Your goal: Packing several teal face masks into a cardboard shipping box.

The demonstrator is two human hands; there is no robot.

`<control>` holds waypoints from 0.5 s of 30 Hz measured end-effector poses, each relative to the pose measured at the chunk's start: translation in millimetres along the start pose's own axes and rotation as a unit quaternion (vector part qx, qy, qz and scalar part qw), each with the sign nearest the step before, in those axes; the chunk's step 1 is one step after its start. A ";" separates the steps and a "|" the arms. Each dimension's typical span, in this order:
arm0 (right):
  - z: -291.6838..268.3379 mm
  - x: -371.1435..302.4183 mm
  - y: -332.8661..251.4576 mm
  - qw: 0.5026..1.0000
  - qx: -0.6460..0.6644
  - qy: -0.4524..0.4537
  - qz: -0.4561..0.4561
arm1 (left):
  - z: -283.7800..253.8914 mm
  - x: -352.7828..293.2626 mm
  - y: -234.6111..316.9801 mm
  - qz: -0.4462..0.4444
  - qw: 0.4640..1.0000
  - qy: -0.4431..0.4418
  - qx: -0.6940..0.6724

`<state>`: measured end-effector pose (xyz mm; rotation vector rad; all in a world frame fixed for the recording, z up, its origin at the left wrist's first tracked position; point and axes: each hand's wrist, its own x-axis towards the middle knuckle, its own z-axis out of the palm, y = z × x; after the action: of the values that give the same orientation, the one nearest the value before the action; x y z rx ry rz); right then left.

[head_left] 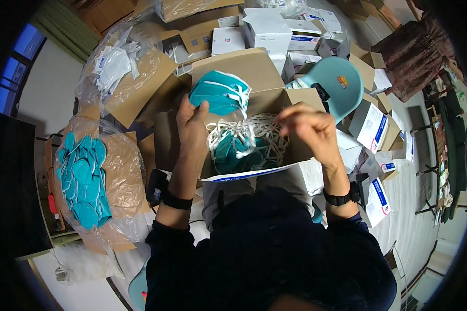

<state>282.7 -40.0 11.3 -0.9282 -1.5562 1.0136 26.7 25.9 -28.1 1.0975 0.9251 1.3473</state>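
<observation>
My left hand [193, 119] is closed on the lower left edge of a teal cup-shaped face mask [220, 93], raised over an open cardboard box [238, 68]. White elastic straps [241, 101] hang down from the mask's right side. I cannot tell whether several masks are nested there. My right hand [311, 129] hovers above the box's right side, fingers loosely bent and slightly apart, with nothing visible in them. Inside the box lie more teal masks [233, 155] under a tangle of white straps [220, 129]. The box stands in front of my lap.
A plastic-lined carton [122, 171] with a heap of teal mask pieces [83, 181] stands at left. Behind it is a carton holding white packets [117, 67]. White boxes [267, 31] are piled at the back and right. A pale blue stool [342, 85] stands beyond my right hand.
</observation>
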 end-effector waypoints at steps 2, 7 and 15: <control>1.8 3.3 -0.4 0.992 -0.015 0.097 0.079 | 4.6 -3.2 6.7 0.000 0.999 -0.019 -0.039; 13.5 22.8 2.3 0.993 -0.087 0.081 -0.022 | 17.6 -11.5 8.2 -0.040 0.991 -0.095 -0.081; 21.6 10.0 22.9 0.995 0.051 0.067 0.055 | 23.0 -11.9 2.6 -0.069 0.991 -0.059 -0.104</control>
<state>261.3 -26.0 -9.6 -0.9987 -1.3422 1.0751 47.7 12.3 -20.7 0.9267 0.7425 1.2227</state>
